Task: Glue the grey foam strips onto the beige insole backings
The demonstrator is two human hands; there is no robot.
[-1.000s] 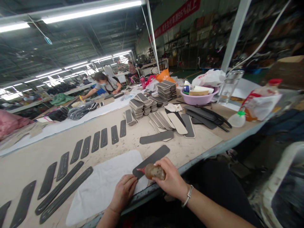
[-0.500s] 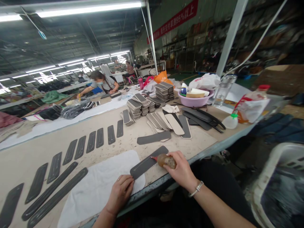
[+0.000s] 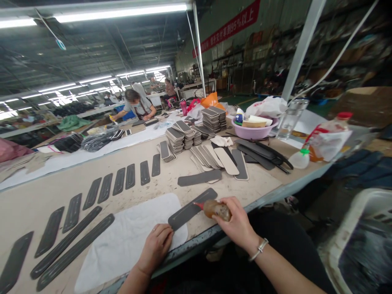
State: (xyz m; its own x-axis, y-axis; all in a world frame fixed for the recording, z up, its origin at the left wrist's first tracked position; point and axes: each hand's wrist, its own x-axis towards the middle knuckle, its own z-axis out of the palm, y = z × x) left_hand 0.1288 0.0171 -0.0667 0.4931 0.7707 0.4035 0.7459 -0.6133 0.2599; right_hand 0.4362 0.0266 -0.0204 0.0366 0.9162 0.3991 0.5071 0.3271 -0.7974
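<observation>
On our tabletop (image 3: 251,185) a white cloth (image 3: 131,241) lies near, partly under a dark strip (image 3: 184,214). Our left hand (image 3: 157,243) bends its fingers at the strip's left end; whether it pinches, we cannot tell. Our right hand (image 3: 237,221) grips a brown bottle (image 3: 216,209), its red nozzle (image 3: 199,205) at the strip.

long tube light (image 3: 121,13), red banner (image 3: 229,31)
</observation>
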